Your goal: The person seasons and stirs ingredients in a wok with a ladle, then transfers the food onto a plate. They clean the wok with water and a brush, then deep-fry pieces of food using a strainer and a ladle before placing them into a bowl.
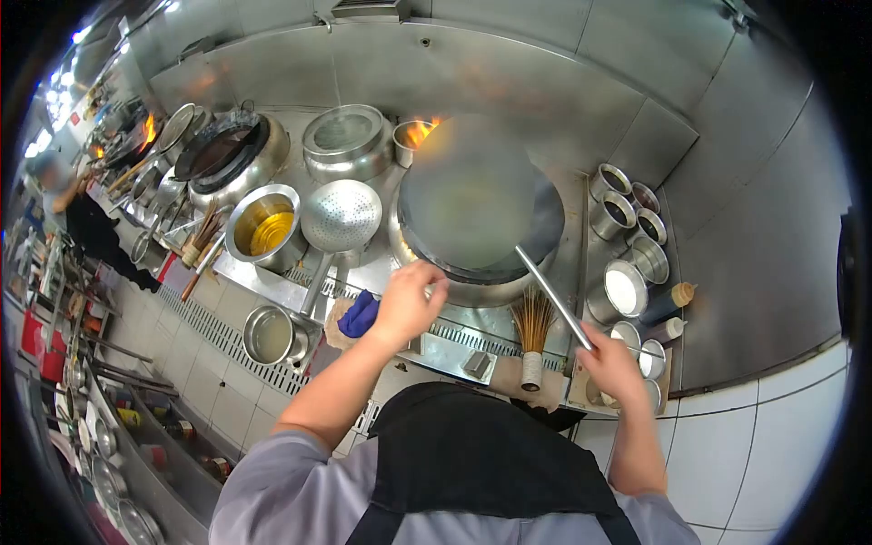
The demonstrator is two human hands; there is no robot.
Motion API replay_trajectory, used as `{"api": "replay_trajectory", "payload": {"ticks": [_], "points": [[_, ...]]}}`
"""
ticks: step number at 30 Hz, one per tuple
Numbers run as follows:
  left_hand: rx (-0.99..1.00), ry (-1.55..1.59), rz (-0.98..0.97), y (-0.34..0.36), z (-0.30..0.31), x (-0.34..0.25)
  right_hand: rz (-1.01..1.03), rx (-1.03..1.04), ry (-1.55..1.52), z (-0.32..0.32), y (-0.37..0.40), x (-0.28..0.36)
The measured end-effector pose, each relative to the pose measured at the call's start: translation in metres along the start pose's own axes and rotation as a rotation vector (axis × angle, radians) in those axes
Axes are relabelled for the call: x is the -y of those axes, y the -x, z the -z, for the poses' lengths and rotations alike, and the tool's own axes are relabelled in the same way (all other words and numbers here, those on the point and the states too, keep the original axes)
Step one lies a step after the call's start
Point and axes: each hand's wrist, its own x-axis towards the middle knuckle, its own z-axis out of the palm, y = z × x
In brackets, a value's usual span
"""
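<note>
Black apron nearest the lens. Left hand curled tight on near rim of wok. Right hand closed round ladle handle, which runs up from that fist into the wok; its bowl is lost in blur. Flame shows past the far rim. Blue cloth just outside left grip; bamboo brush between the hands. Judged: stir-and-toss step over high heat. Next move calls for firm rim hold and ladle kept low inside.
</note>
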Motion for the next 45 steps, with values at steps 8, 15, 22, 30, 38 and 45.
{"api": "replay_trajectory", "payload": {"ticks": [8, 15, 22, 30, 38, 45], "points": [[0.049, -0.197, -0.014, -0.021, -0.033, 0.000, 0.001, 0.023, 0.164, -0.019, -0.015, -0.053], [0.466, -0.564, -0.078, -0.050, -0.074, 0.006, -0.190, -0.089, 0.128, -0.020, -0.004, -0.077], [0.513, -0.447, -0.095, -0.054, -0.071, -0.002, -0.263, 0.247, -1.331, -0.017, -0.027, -0.047], [0.112, -0.021, -0.217, -0.020, -0.068, 0.034, -0.142, 0.316, -1.119, -0.025, -0.120, 0.071], [0.055, 0.042, 0.024, 0.069, 0.067, 0.094, -0.059, 0.386, -0.941, -0.099, -0.328, 0.249], [-0.152, -0.248, 0.528, 0.134, 0.150, 0.168, -0.101, 0.276, -0.672, -0.225, -0.419, 0.345]]}}
